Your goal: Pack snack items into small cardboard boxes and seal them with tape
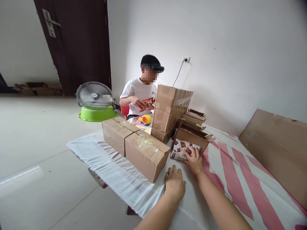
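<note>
My right hand [194, 162] has its fingers spread over a white and brown printed packet [179, 149], holding it against the front of an opened cardboard box [192, 134]. The packet leans on the box's near side and my fingers cover its right part. Lower and to the left, my left hand [174, 183] rests on the pale cloth with its fingers loosely bent and slightly apart. Nothing shows in that hand. A taped cardboard box [146, 153] lies just left of it.
Taller taped cartons [165, 105] stand beyond the hands. More opened boxes [195, 118] line up behind. A seated person [139, 92] across the table holds a red packet [147, 104] near a yellow-orange tape dispenser [146, 119]. A large cardboard sheet [273, 150] leans at right.
</note>
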`<state>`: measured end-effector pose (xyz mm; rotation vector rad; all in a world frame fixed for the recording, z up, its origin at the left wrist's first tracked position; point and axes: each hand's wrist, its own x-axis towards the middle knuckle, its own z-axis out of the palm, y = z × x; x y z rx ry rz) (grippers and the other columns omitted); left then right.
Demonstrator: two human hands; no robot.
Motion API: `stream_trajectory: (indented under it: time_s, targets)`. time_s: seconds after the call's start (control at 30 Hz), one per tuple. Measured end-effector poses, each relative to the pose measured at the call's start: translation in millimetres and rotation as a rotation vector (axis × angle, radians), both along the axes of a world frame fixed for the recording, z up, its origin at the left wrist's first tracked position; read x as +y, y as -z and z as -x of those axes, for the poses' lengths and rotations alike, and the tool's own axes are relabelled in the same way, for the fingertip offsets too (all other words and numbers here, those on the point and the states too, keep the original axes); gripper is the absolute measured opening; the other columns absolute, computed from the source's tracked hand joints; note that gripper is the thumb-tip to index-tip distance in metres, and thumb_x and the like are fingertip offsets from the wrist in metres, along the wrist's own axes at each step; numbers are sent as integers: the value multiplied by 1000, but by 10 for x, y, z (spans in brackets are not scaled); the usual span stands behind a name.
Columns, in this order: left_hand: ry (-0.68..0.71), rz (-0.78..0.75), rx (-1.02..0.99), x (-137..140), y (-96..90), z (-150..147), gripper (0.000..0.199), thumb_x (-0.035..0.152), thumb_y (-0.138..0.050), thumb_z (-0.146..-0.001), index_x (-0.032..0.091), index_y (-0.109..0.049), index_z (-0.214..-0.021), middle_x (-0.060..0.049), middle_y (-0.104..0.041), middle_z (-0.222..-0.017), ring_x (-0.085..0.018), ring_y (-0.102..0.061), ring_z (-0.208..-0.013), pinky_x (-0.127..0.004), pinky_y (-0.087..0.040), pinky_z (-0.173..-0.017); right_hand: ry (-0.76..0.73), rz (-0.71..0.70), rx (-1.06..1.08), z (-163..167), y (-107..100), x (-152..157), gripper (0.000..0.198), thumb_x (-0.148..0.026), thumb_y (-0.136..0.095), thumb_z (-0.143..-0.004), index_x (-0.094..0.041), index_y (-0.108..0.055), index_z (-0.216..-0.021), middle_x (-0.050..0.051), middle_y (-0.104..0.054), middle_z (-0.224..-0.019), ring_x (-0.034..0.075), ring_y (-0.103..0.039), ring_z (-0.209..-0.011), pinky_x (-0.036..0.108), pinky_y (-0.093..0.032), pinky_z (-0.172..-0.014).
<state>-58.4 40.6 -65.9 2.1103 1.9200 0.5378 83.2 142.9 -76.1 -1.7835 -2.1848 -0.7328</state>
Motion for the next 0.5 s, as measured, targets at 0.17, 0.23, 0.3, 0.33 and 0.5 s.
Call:
stream_trajectory:
  time_s: [0.17, 0.23, 0.3, 0.33, 0.5]
  targets:
    - [46, 61, 21, -2, -34, 9, 38, 39, -64, -80, 16, -62, -110, -13, -58, -117, -33, -46, -116, -44, -38, -95, 16, 5, 7, -2, 4, 148, 59, -32, -67, -82, -39, -49, -137, 11, -35, -151, 38, -26, -138, 52, -41, -96]
    - [57, 69, 33, -11, -42, 5, 39, 39, -64, -79, 15, -63, -110, -14, -58, -117, -34, -45, -118, -44, -37, -96, 24, 12, 8, 9, -4, 158, 57, -31, -65, -83, -38, -49, -137, 12, -35, -151, 38, -26, -138, 52, -39, -97]
    - [61, 72, 50, -21, -46, -3, 39, 39, -63, -80, 15, -63, -111, -14, -59, -118, -34, -45, -119, -45, -37, -96, 36, 20, 9, 34, -27, 165, 56, -30, -63, -84, -37, -49, -138, 12, -37, -149, 37, -27, -137, 51, -39, -97]
    - [61, 74, 58, -27, -46, -6, 39, 39, -63, -80, 15, -63, -111, -14, -59, -118, -34, -44, -119, -45, -37, -96, 44, 25, 11, 50, -45, 173, 56, -29, -63, -84, -37, -49, -138, 12, -38, -148, 37, -28, -136, 50, -40, -96]
    - [81, 74, 70, -41, -51, -6, 40, 41, -62, -80, 18, -64, -112, -12, -58, -118, -34, -44, -119, -45, -36, -97, 93, 52, 32, 136, -151, 277, 54, -25, -62, -83, -33, -51, -136, 14, -42, -142, 36, -34, -130, 47, -41, -92]
